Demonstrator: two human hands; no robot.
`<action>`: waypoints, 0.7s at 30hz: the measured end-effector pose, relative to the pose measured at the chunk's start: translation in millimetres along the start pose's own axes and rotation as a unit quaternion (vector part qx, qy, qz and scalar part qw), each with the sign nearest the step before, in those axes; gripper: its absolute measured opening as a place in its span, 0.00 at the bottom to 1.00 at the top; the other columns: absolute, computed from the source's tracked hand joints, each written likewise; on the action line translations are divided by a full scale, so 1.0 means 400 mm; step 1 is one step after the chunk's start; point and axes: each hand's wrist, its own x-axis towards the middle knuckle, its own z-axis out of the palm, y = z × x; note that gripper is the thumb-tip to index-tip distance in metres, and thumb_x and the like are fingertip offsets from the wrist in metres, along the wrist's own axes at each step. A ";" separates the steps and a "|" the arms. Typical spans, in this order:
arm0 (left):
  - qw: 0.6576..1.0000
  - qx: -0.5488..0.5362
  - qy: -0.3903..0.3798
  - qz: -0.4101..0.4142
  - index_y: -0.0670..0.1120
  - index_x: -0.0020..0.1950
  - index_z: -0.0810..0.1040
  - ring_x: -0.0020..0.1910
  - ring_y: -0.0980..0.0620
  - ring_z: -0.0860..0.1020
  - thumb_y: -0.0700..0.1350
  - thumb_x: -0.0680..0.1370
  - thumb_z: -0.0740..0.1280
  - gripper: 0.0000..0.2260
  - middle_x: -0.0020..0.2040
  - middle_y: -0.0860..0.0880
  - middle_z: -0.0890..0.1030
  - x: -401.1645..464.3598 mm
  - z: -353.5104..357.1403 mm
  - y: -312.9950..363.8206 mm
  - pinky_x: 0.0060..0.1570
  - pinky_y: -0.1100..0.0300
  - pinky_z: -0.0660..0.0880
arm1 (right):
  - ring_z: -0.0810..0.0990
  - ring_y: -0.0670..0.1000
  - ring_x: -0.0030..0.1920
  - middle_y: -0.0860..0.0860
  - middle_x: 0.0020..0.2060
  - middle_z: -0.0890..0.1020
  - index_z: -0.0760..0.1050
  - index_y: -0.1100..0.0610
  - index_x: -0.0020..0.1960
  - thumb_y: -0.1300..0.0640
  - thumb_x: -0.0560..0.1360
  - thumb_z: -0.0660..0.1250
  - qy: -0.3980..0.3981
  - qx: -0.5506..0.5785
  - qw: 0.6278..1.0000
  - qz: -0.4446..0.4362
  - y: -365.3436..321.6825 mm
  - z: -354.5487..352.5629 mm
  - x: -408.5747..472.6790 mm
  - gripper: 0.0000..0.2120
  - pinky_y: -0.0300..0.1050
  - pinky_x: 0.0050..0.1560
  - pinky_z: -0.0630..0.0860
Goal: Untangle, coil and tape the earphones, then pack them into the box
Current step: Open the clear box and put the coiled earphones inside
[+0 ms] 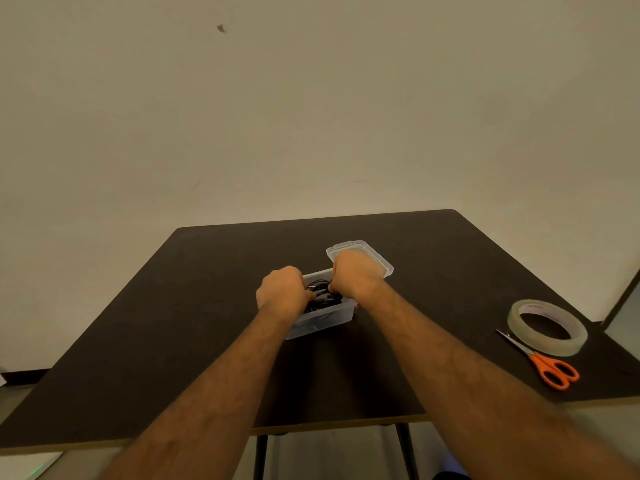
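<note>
A small clear plastic box (pixel 329 318) stands in the middle of the dark table (pixel 173 323). Black earphones (pixel 320 296) lie tangled inside it. My left hand (pixel 282 289) reaches into the box from the left, fingers curled down on the cables. My right hand (pixel 353 271) comes in over the box's far right side, fingers also closed on the black cables. The fingertips of both hands are hidden inside the box. The clear lid (pixel 379 261) lies just behind the box, partly covered by my right hand.
A roll of clear tape (pixel 547 327) sits near the table's right edge. Orange-handled scissors (pixel 550 368) lie just in front of it. A plain wall rises behind the table; the table's front edge is close to me.
</note>
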 end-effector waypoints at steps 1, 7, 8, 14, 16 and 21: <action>1.000 0.010 -0.003 0.003 0.48 0.56 0.81 0.44 0.52 0.80 0.54 0.76 0.71 0.13 0.46 0.49 0.81 0.002 0.001 0.000 0.45 0.55 0.81 | 0.81 0.51 0.43 0.52 0.42 0.82 0.80 0.55 0.48 0.53 0.74 0.72 -0.003 0.006 1.000 -0.003 0.005 0.004 0.002 0.07 0.48 0.47 0.82; 0.999 -0.016 0.045 0.021 0.48 0.54 0.81 0.40 0.54 0.79 0.57 0.78 0.67 0.14 0.42 0.51 0.81 0.014 -0.014 -0.001 0.41 0.57 0.79 | 0.82 0.50 0.43 0.52 0.45 0.83 0.82 0.54 0.52 0.54 0.77 0.67 0.045 0.078 0.996 0.026 0.081 -0.008 0.041 0.07 0.49 0.46 0.83; 0.998 -0.022 0.054 0.024 0.48 0.54 0.81 0.40 0.54 0.79 0.57 0.79 0.66 0.14 0.42 0.51 0.80 0.015 -0.018 0.000 0.41 0.57 0.80 | 0.82 0.50 0.44 0.53 0.46 0.84 0.81 0.54 0.53 0.55 0.78 0.66 0.053 0.079 0.995 0.036 0.100 -0.011 0.045 0.07 0.50 0.48 0.83; 0.993 -0.045 0.100 0.050 0.50 0.56 0.81 0.44 0.56 0.77 0.56 0.80 0.64 0.12 0.47 0.51 0.81 0.011 -0.030 0.014 0.44 0.57 0.76 | 0.79 0.51 0.58 0.53 0.62 0.79 0.74 0.49 0.67 0.60 0.78 0.67 -0.007 0.046 0.999 0.016 0.175 0.019 0.054 0.19 0.49 0.59 0.78; 0.990 -0.055 0.116 0.061 0.51 0.57 0.80 0.47 0.56 0.78 0.56 0.81 0.64 0.11 0.50 0.51 0.82 0.006 -0.033 0.014 0.46 0.57 0.76 | 0.76 0.52 0.62 0.53 0.66 0.76 0.71 0.47 0.70 0.56 0.78 0.68 -0.038 0.043 0.998 0.001 0.186 0.043 0.053 0.21 0.53 0.62 0.77; 0.986 -0.082 0.111 0.098 0.52 0.57 0.81 0.50 0.56 0.78 0.52 0.81 0.64 0.09 0.53 0.52 0.82 -0.004 -0.026 0.002 0.53 0.57 0.76 | 0.77 0.51 0.58 0.50 0.56 0.81 0.78 0.47 0.60 0.49 0.78 0.66 -0.022 0.017 0.999 -0.028 0.197 0.080 0.037 0.12 0.56 0.64 0.73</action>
